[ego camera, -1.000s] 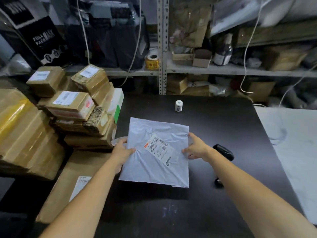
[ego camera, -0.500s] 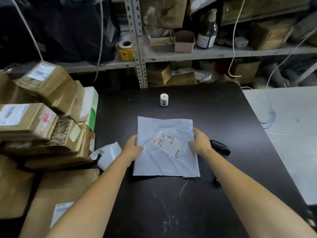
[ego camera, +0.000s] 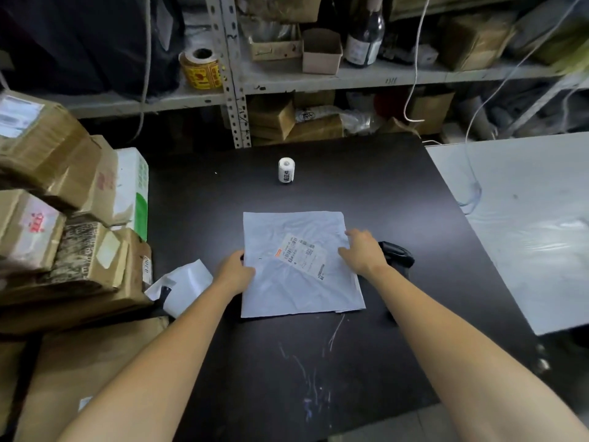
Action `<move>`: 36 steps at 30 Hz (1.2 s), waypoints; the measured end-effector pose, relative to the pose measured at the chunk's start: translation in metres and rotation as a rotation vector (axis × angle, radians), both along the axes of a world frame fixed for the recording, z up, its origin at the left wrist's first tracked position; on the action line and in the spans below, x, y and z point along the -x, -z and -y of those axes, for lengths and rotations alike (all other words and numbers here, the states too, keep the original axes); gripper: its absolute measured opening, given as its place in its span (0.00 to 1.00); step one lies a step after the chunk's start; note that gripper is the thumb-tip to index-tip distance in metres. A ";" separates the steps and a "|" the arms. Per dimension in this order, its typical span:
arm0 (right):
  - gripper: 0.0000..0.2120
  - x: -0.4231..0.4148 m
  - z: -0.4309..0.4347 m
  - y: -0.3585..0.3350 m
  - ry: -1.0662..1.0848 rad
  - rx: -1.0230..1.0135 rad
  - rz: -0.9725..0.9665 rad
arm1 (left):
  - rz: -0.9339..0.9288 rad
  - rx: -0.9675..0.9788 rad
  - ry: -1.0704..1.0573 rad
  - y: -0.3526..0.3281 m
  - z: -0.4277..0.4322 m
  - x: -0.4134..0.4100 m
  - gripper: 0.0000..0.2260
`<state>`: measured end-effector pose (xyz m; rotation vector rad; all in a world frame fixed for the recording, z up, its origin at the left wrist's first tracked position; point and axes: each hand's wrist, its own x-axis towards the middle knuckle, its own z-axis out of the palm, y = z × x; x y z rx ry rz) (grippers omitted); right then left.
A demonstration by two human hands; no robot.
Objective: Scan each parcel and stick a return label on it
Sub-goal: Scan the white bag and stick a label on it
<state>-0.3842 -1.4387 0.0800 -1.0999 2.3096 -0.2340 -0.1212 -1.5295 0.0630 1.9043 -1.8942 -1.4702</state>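
Note:
A pale grey poly mailer parcel (ego camera: 296, 282) lies flat on the black table (ego camera: 366, 193), its white shipping label (ego camera: 301, 256) facing up. My left hand (ego camera: 236, 272) rests on the mailer's left edge. My right hand (ego camera: 361, 250) lies with relaxed fingers on its right edge. Just right of that hand sits a black handheld scanner (ego camera: 398, 253), partly hidden by my wrist. A small white roll of return labels (ego camera: 286, 170) stands upright farther back on the table.
Taped cardboard parcels (ego camera: 63, 218) are stacked at the left, with a white mailer (ego camera: 185, 287) at their foot and a flat brown box (ego camera: 73, 371) below. Metal shelving (ego camera: 287, 78) with boxes, a bottle and a yellow tape roll (ego camera: 200, 68) runs behind. A white table (ego camera: 526, 218) adjoins on the right.
The mailer has been set down flat and squared on the table. My right hand's fingers have lifted and spread at the right edge. The camera view has shifted left and down.

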 end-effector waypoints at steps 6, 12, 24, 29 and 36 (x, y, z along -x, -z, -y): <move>0.21 0.003 -0.042 -0.032 0.046 0.171 -0.441 | -0.056 -0.015 0.006 0.003 -0.003 -0.006 0.11; 0.36 0.018 -0.080 -0.017 0.537 -0.027 -0.202 | -0.127 -0.083 -0.031 0.009 0.001 -0.009 0.22; 0.23 0.033 -0.084 0.007 0.598 -0.061 0.002 | -0.098 -0.093 -0.054 0.013 -0.003 -0.014 0.29; 0.21 0.033 -0.082 0.004 0.605 0.050 0.155 | 0.009 -0.053 -0.063 0.010 -0.016 -0.021 0.27; 0.14 0.030 -0.059 -0.023 0.368 0.152 0.236 | 0.138 0.024 -0.011 0.011 -0.034 -0.021 0.26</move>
